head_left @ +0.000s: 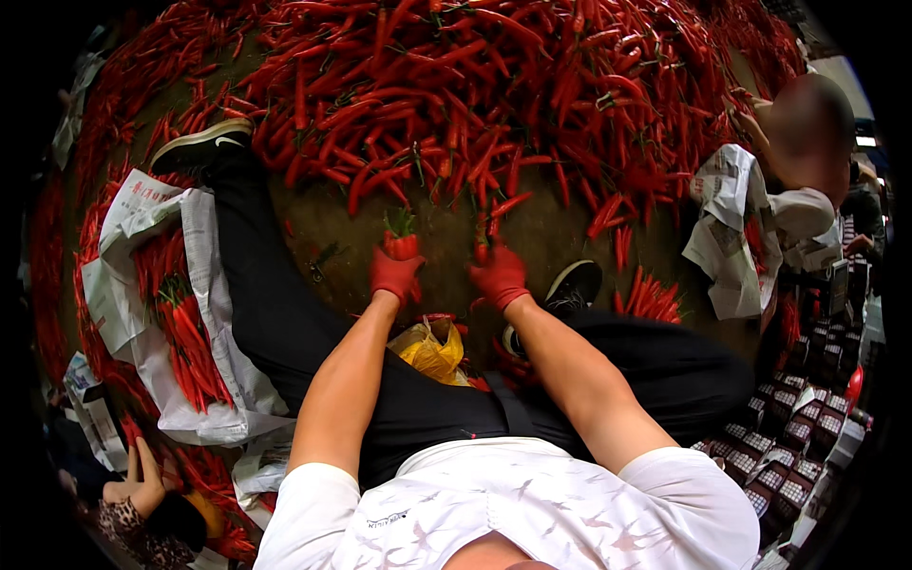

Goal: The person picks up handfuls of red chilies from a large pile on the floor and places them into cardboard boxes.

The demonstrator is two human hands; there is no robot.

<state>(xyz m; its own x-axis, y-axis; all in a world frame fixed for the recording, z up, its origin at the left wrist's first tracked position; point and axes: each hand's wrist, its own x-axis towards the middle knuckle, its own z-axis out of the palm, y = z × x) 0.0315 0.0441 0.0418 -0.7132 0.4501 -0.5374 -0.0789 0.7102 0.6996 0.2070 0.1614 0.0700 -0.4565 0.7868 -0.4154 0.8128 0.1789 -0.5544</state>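
Observation:
Both of my hands wear red gloves and are in front of me, a little apart, low over the floor. Closed fingers of my left hand (395, 276) hold an upright bunch of red chili peppers (401, 245), green stems at the top. My right hand (500, 277) is closed on a red chili pepper (482, 253) that points away from me. Just past my hands, the near edge of a large heap of loose red chili peppers (446, 104) spreads across the floor.
Left of my outstretched leg, a white sack (106, 233) holds stacked peppers (190, 337). A yellow plastic bag (435, 353) lies between my legs. Some peppers (654, 299) lie by my right knee. Another person sits at right beside a white sack (727, 237); another person's arm (142, 470) shows lower left.

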